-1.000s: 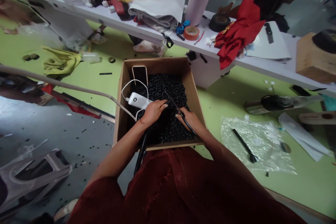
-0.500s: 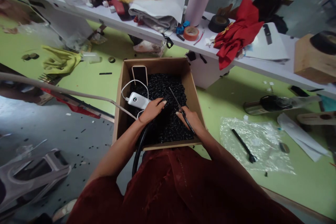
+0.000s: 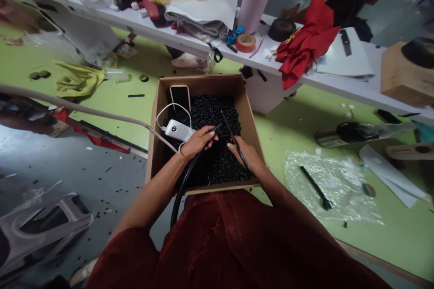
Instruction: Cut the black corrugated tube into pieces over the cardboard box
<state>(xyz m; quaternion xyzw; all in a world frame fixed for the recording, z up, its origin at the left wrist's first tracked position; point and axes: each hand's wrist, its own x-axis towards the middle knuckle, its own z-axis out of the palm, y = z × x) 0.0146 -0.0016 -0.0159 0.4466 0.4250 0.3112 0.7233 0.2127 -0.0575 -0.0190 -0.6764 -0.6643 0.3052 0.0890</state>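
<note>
My left hand [image 3: 199, 141] is closed around a black ribbed tube [image 3: 183, 185], whose tip points up and right from my fingers. The rest of the tube hangs over the near edge of a cardboard box [image 3: 256, 144]. My right hand [image 3: 249, 157] grips scissors [image 3: 229, 125], blades pointing away from me, a little right of the tube's tip. Beneath both hands, small black cut pieces [image 3: 217, 165] fill the box. A white power bank [image 3: 179, 130] with a white cable lies beside my left hand, and a phone [image 3: 181, 95] leans in the far left corner.
A white shelf [image 3: 264, 61] runs across the back, bearing red cloth [image 3: 308, 38], orange tape [image 3: 246, 43] and bags. On the green table [image 3: 271, 144] to the right are a clear plastic bag [image 3: 294, 189] and a steel bottle [image 3: 328, 137]. A beige cable [image 3: 111, 121] crosses from the left.
The tube's tip in my left hand has shifted slightly up and right, and the left fingers have changed their hold. The scissor blades sit slightly further right.
</note>
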